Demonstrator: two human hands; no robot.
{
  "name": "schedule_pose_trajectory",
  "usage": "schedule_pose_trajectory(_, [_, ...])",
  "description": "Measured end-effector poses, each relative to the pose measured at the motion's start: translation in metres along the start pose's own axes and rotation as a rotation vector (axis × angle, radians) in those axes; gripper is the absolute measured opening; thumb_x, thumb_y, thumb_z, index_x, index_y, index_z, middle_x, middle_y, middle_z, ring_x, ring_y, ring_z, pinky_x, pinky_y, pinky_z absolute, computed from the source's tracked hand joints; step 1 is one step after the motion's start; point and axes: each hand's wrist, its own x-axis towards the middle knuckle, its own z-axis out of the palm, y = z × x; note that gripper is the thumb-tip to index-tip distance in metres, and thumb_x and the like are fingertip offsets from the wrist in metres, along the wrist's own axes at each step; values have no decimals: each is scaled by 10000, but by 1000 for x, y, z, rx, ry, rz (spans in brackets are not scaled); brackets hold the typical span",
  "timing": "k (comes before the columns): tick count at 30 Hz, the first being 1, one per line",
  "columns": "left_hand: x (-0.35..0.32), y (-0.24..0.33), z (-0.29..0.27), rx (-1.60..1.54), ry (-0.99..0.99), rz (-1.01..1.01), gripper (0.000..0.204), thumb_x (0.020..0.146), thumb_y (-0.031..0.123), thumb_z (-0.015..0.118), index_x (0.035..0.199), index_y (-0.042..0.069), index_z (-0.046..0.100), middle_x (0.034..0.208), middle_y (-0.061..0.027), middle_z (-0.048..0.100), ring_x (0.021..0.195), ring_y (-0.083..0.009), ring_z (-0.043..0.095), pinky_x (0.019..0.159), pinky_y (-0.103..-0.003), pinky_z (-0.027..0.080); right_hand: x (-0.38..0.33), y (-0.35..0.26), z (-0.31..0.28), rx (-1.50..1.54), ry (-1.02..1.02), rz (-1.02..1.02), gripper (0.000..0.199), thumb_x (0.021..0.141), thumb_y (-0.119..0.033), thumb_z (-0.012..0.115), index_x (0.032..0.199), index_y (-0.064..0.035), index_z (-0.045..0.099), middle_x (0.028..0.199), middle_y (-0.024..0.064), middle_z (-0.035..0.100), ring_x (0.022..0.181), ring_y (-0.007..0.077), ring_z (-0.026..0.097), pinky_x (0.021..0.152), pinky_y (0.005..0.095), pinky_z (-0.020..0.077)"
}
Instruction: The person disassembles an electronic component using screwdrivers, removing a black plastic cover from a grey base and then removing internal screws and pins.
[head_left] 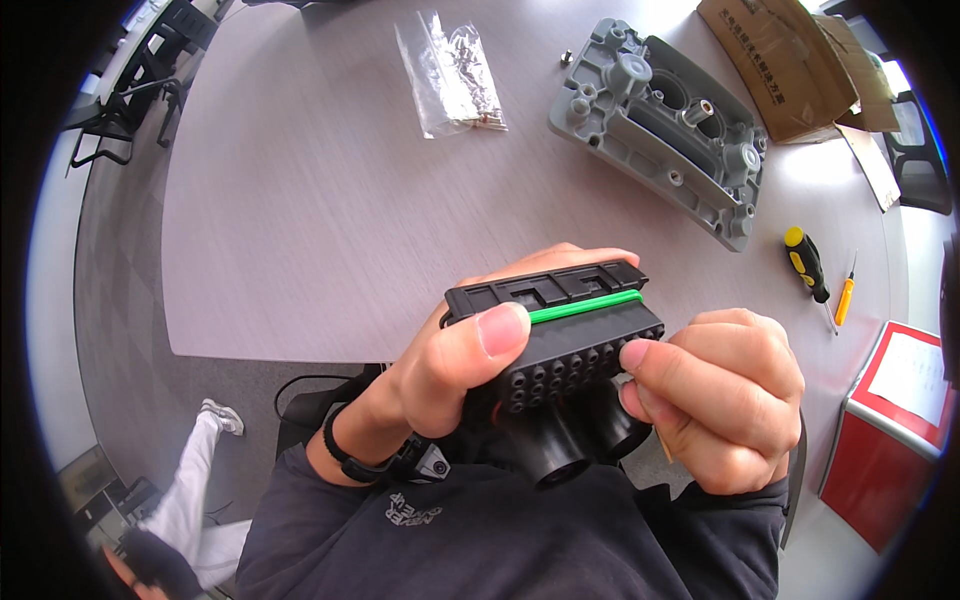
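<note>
Black connector block [560, 335] with green strip held mid-air just past table [300, 220] near edge; left hand [440, 370] grips its left end, right hand [715, 400] pinches right side. Grey housing [665, 125], screwdrivers [815, 270], bag of pins [455, 75] well apart, open tabletop between.

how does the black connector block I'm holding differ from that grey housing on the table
The black connector block is held up in both hands, left hand and right hand; the grey housing lies untouched on the table. The block is black with a green strip and rows of small holes; the housing is plain grey, with large cavities and corner bosses. Both look like moulded parts.
</note>
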Motion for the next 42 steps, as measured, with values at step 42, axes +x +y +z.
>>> schedule_pose_trajectory(42, [4, -1, 2, 186, -9, 47, 896, 689, 568, 498, 1260, -121, 467, 1128, -193, 531, 1067, -271, 535, 920, -344, 402, -28, -5, -11, 135, 184, 53, 310, 850, -356, 689, 1020, -122, 577, 888, 6, 676, 704, 115, 570, 596, 221, 438])
